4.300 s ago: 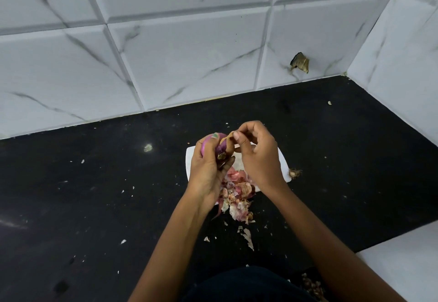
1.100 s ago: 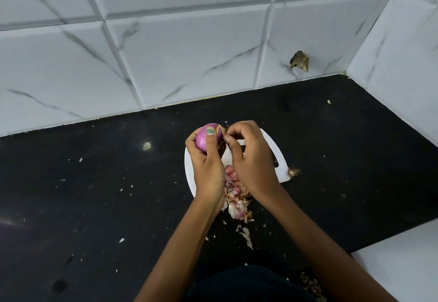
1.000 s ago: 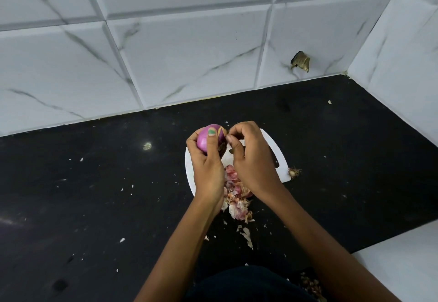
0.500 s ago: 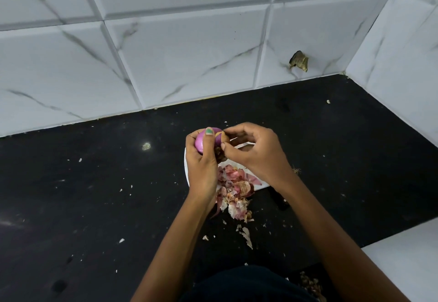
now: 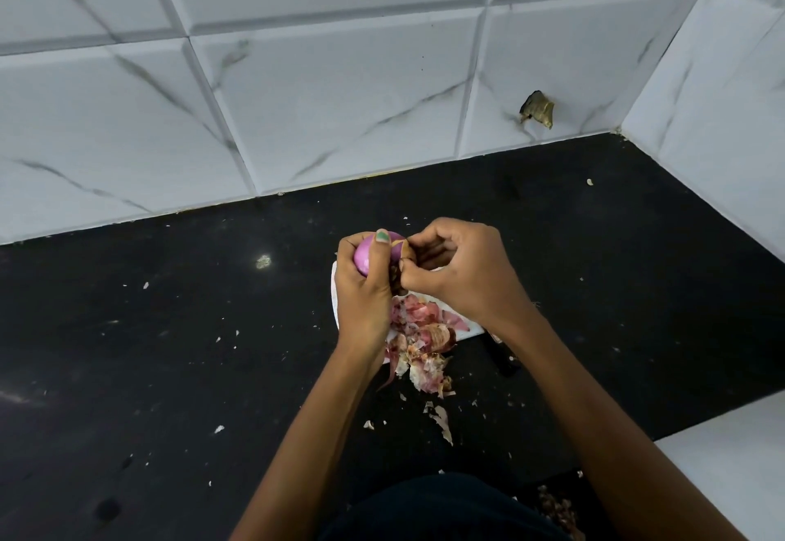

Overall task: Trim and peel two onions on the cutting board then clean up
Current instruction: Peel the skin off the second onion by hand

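My left hand (image 5: pixel 365 294) grips a purple onion (image 5: pixel 364 258), held up above the white cutting board (image 5: pixel 334 294). My right hand (image 5: pixel 461 273) pinches a strip of brownish skin (image 5: pixel 403 248) at the onion's right side. Most of the onion's visible face is smooth and purple. A heap of pink and papery onion peels (image 5: pixel 420 336) lies on the board's near part and spills over its front edge onto the black counter. My hands hide most of the board. A second onion is not visible.
A dark handle-like object, maybe a knife (image 5: pixel 503 360), pokes out under my right forearm. Loose peel scraps (image 5: pixel 439 419) dot the black counter (image 5: pixel 170 349). Marble-tiled walls stand at the back and right. A white surface (image 5: pixel 739 455) sits at the lower right.
Over the last second my right hand shifted its pinch on the skin at the onion's right side, and its forearm swung right, covering the board's right corner. My left hand kept its grip.
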The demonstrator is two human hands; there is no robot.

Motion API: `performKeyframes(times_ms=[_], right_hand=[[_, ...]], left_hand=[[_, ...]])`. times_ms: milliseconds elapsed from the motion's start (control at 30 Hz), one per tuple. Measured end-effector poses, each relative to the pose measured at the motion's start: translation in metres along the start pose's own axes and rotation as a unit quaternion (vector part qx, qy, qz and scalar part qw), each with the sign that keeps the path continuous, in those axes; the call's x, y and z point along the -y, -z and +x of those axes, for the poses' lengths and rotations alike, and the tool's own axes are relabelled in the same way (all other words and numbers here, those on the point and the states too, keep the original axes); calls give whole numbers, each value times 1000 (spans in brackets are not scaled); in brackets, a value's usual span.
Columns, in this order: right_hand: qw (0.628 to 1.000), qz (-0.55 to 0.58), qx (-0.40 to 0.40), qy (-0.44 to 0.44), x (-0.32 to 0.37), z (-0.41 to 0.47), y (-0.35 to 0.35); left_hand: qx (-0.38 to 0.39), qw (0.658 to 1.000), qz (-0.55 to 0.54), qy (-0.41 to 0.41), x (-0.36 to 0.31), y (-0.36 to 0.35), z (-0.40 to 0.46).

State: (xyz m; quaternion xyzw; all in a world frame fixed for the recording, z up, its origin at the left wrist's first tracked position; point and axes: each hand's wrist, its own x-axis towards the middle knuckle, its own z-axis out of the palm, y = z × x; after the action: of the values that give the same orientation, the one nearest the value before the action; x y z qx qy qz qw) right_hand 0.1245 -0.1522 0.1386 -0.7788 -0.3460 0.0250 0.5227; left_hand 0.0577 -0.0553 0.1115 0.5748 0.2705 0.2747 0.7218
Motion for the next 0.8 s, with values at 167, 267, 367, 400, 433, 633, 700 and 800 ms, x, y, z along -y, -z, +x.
performKeyframes(times_ms=[167, 267, 367, 400, 433, 633, 700, 800], right_hand=[[999, -20, -37, 13, -6, 0, 0], [1000, 17, -20, 5, -4, -2, 0], [997, 76, -9, -11, -1, -6, -4], [997, 75, -10, -10, -1, -8, -6], [997, 69, -16, -9, -1, -9, -8], [993, 80, -75, -33, -4, -6, -13], [987, 121, -82, -70, -3, -3, -13], [971, 191, -88, -110, -1, 0, -11]], left_hand=[[7, 1000, 2, 1, 0, -1, 0], [-5, 1000, -12, 18, 0, -1, 1], [-8, 999, -32, 28, -2, 0, 1], [-8, 999, -39, 31, -3, -1, 0], [-8, 998, -44, 33, -4, -1, 0], [8, 991, -101, 85, -9, -1, 0], [14, 983, -141, 119, -10, 0, 1], [38, 968, -188, 162, -12, 2, 1]])
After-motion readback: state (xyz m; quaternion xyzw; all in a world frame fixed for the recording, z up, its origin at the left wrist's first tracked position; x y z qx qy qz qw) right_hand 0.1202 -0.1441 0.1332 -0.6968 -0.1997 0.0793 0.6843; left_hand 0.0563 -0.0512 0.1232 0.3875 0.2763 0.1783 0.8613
